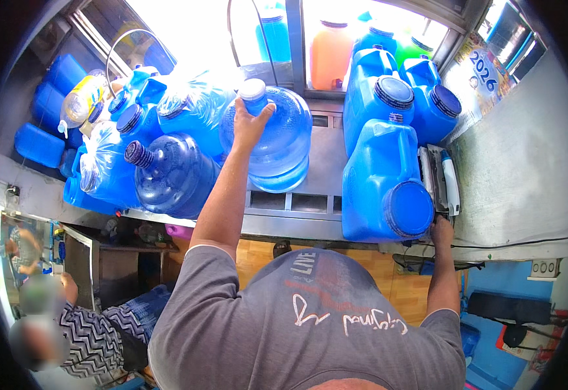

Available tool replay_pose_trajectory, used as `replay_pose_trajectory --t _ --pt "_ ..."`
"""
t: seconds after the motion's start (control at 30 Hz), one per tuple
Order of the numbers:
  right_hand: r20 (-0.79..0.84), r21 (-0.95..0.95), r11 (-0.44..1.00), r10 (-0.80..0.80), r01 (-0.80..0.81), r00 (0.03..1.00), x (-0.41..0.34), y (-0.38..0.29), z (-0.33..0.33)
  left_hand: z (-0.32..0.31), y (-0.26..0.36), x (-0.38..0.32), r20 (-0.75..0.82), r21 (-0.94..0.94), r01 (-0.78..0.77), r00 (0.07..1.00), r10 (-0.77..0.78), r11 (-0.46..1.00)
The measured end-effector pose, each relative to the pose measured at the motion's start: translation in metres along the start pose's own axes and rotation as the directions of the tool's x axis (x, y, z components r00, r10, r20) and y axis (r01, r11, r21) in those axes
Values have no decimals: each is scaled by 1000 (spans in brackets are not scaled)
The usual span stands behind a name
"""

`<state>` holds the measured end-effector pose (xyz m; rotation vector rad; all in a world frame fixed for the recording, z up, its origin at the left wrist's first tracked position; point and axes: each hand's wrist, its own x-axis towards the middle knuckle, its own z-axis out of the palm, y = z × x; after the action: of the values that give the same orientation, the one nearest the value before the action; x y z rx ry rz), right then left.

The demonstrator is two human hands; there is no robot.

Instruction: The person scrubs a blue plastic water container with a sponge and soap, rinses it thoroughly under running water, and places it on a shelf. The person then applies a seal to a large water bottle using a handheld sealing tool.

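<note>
A large round clear-blue plastic water bottle (284,146) with a white cap (252,89) stands upright on the metal counter (320,161). My left hand (251,119) is around its neck, just below the cap, with thumb and fingers on either side. At the far right of the counter, my right hand (442,231) is at the lower end of a dark flat object (432,180). A white and blue tool (450,183) lies beside that object. The right fingers are partly hidden, so their grip is unclear.
Blue slim water jugs (376,185) stand close to my right arm. A capless dark-blue round bottle (172,170) leans at left among plastic-wrapped jugs (113,165). A black cable (513,242) runs along the right ledge. A person in zigzag-patterned clothing (91,336) is at lower left.
</note>
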<state>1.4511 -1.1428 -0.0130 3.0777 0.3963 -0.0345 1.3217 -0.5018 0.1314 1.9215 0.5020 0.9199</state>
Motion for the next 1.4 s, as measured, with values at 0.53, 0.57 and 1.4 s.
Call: replay_pose_trajectory --t 0.53,0.57,1.4 --pt "-10 181 972 157 -153 988 10 8 14 6 -22 7 -5 -53 -25 1000 25 998" --pt "-15 218 966 148 -141 989 8 9 8 7 -24 6 -21 -46 -55 998 54 997" --pt "-71 996 -81 -618 26 783 4 -102 -244 168 249 -91 819 -459 -66 354 450 886"
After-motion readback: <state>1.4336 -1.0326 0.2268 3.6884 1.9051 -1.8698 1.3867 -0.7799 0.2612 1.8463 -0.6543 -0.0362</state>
